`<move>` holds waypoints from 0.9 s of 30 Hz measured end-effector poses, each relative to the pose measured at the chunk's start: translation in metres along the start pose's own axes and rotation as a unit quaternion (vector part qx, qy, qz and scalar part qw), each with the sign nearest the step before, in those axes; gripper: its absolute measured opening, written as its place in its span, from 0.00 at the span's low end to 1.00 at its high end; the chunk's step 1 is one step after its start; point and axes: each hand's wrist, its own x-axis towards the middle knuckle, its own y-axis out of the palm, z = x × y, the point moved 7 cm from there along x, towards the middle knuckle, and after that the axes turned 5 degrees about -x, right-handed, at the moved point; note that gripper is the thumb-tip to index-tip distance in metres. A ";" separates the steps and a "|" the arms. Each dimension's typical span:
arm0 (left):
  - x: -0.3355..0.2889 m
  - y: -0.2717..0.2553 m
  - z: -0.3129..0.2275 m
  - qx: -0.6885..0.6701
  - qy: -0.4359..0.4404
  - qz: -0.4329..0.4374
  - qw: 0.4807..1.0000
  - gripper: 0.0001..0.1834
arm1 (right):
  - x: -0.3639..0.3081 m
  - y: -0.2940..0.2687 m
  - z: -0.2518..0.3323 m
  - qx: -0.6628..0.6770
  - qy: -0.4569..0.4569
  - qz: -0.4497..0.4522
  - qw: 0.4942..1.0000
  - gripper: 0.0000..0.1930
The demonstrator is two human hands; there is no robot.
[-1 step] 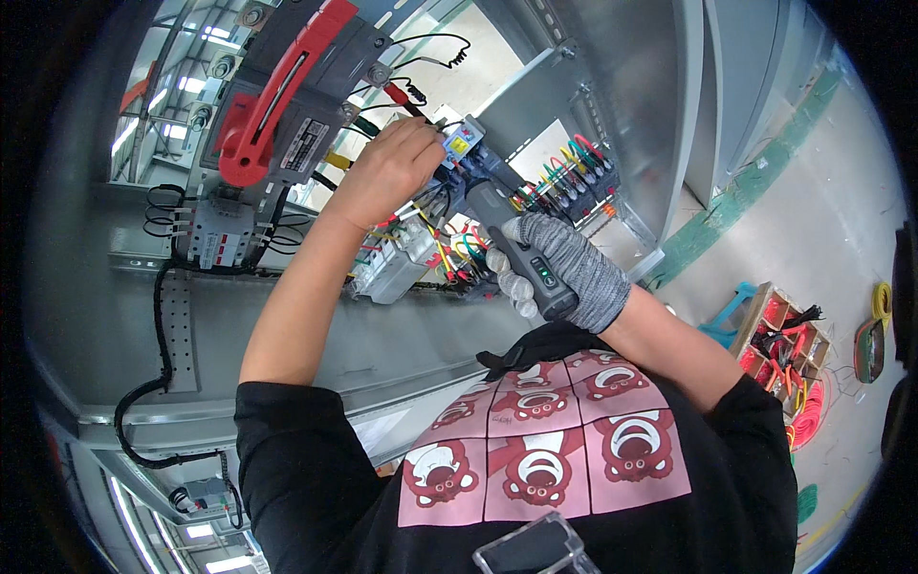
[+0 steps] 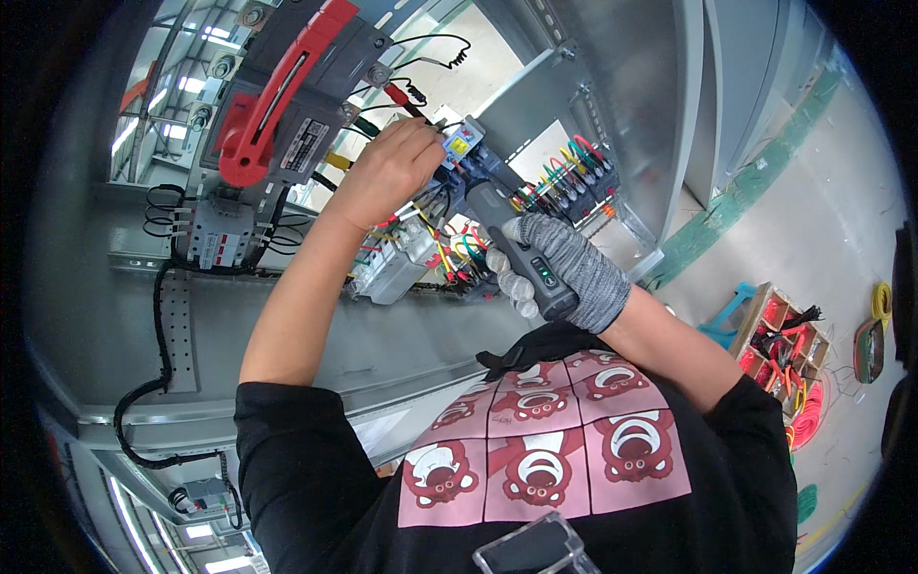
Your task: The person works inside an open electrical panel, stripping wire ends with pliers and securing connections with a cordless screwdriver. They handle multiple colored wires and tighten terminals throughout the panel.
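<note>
My right hand (image 2: 564, 268), in a grey knit glove, is wrapped round a dark grey cordless electric screwdriver (image 2: 521, 247) with green lights on its handle. The tool's front end reaches a blue-grey electrical device (image 2: 464, 143) with a yellow label, inside a metal cabinet. My bare left hand (image 2: 390, 172) is closed beside that device, close to several thin black wires. Its fingertips are hidden behind the knuckles, so what they pinch cannot be made out. Just below lies a light grey terminal device (image 2: 397, 263) with red, yellow and green wires.
A large switch with a red handle (image 2: 277, 91) stands at upper left. Below it sits a small breaker (image 2: 220, 234) with looped black wires. To the right run a row of coloured wires (image 2: 579, 163) and the cabinet's panel (image 2: 641, 86). A wooden parts box (image 2: 773, 330) rests on the right.
</note>
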 end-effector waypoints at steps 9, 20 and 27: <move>0.000 0.000 0.000 0.004 -0.007 -0.019 1.000 0.08 | 0.002 0.000 0.002 0.031 0.001 0.060 0.998 0.11; -0.002 0.001 0.002 -0.002 -0.007 -0.005 1.000 0.11 | 0.000 0.007 0.007 -0.107 -0.014 -0.007 0.994 0.13; -0.003 0.003 0.002 0.001 -0.001 -0.009 1.000 0.11 | 0.012 -0.008 0.013 -0.352 -0.058 -0.125 0.926 0.17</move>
